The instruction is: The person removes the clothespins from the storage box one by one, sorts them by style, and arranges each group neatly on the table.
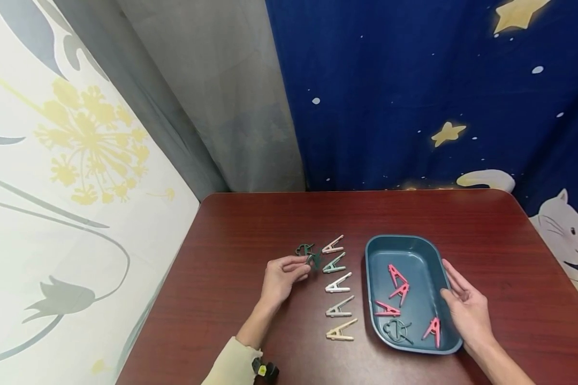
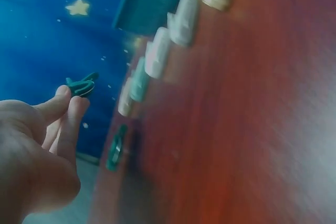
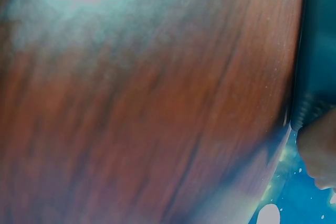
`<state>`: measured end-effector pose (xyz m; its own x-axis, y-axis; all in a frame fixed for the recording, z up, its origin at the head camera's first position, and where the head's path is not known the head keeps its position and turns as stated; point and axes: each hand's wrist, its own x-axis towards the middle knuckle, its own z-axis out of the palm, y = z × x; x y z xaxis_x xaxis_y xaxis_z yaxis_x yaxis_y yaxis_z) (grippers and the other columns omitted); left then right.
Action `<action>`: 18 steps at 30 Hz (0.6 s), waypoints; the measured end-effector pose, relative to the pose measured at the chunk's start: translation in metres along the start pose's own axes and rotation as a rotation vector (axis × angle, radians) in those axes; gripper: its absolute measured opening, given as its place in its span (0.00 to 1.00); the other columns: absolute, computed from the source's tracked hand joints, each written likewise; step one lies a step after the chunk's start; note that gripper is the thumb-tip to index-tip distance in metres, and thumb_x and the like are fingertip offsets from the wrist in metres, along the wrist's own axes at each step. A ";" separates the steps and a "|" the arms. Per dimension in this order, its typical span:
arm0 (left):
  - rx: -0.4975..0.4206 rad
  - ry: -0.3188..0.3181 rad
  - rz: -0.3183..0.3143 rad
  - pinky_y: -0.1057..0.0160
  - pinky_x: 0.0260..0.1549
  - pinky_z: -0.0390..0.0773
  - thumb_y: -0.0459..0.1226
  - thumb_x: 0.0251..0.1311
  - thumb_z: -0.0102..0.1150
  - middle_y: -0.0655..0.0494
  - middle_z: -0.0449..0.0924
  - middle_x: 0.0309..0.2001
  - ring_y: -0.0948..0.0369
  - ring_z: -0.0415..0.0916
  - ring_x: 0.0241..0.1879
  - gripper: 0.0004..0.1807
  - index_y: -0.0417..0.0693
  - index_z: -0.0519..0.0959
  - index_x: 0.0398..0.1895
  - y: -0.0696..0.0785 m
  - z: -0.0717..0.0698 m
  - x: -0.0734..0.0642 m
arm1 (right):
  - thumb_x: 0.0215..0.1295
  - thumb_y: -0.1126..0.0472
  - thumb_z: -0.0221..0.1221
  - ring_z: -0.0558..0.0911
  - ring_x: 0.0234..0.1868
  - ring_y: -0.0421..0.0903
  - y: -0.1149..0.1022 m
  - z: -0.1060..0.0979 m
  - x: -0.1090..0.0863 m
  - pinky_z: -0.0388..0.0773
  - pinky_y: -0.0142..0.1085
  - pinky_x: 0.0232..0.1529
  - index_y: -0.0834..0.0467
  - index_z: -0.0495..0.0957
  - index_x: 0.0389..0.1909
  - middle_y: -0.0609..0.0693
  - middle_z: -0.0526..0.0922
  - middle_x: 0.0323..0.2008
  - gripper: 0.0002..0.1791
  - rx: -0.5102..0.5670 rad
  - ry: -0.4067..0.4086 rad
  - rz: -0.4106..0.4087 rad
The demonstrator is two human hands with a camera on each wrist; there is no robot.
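Note:
My left hand pinches a dark green ring-shaped plant clip between thumb and fingertips, raised over the table. A matching green clip lies on the table just beyond those fingers. My right hand grips the right wall of a blue-green tray, thumb at the rim and fingers along the outside. Inside the tray are several pink clothespins and one dark green plant clip. In the right wrist view only part of the right hand shows, against the tray.
Between the left hand and the tray, a column of clothespins runs front to back: beige, grey, white, mint and pale pink. Curtains hang behind the brown table.

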<state>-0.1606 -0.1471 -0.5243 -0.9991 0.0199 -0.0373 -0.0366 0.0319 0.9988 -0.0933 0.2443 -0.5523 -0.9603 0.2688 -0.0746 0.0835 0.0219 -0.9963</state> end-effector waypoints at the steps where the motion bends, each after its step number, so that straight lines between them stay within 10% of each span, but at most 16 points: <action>1: 0.007 0.004 -0.013 0.59 0.41 0.88 0.23 0.62 0.71 0.36 0.89 0.42 0.48 0.90 0.43 0.13 0.29 0.86 0.50 -0.003 -0.003 -0.002 | 0.74 0.76 0.54 0.77 0.55 0.18 0.000 0.000 0.000 0.74 0.15 0.48 0.59 0.63 0.81 0.42 0.71 0.70 0.35 -0.001 0.001 -0.004; 18: 0.158 0.050 -0.085 0.63 0.35 0.88 0.27 0.63 0.72 0.43 0.91 0.37 0.53 0.91 0.35 0.04 0.34 0.90 0.40 -0.031 -0.023 -0.019 | 0.75 0.75 0.55 0.77 0.55 0.17 0.001 0.000 0.000 0.74 0.15 0.49 0.58 0.64 0.81 0.42 0.71 0.70 0.35 -0.032 0.005 -0.008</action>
<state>-0.1414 -0.1714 -0.5538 -0.9925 -0.0389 -0.1156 -0.1209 0.1883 0.9746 -0.0931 0.2445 -0.5529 -0.9597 0.2733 -0.0662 0.0842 0.0549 -0.9949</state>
